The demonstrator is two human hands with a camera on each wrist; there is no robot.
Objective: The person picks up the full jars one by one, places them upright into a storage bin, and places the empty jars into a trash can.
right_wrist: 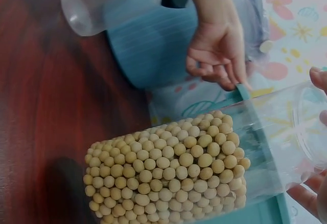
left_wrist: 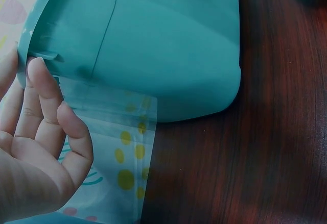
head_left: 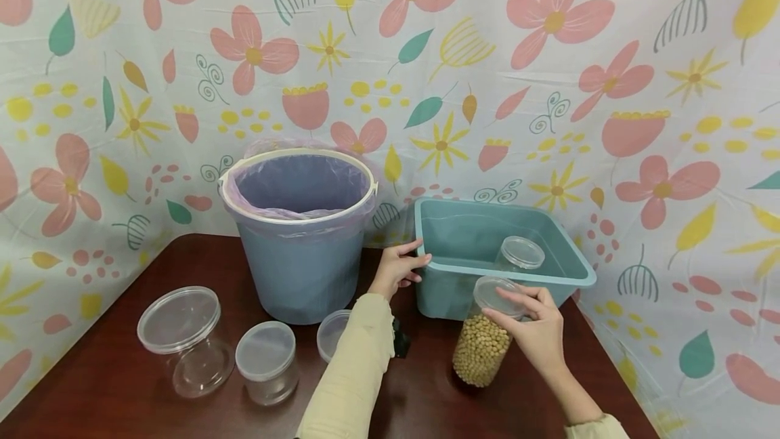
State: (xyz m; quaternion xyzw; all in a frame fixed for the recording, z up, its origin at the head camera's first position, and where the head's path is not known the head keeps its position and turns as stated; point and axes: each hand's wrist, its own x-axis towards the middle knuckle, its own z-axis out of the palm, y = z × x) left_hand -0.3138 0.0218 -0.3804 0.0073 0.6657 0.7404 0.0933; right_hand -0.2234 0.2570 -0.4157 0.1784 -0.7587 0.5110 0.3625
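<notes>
My right hand (head_left: 539, 330) grips the lidded top of a clear plastic jar (head_left: 481, 351), which is part filled with yellowish soybeans (right_wrist: 168, 168). The jar leans a little, just in front of a teal plastic basin (head_left: 440, 297). At the basin's near left corner, my left hand (head_left: 399, 268) pinches the rim between thumb and fingers, as the left wrist view shows up close. Inside the basin stands another clear lidded jar (head_left: 521, 254), its lower part hidden behind the front wall.
Left of the basin stands a blue bucket (head_left: 305, 269) lined with a thin purple bag (head_left: 286, 213). On the dark wooden table (head_left: 122, 371) are a wide clear jar (head_left: 198, 364), a smaller lidded jar (head_left: 268, 364) and another (head_left: 332, 334), partly behind my left sleeve. A flowered curtain hangs behind.
</notes>
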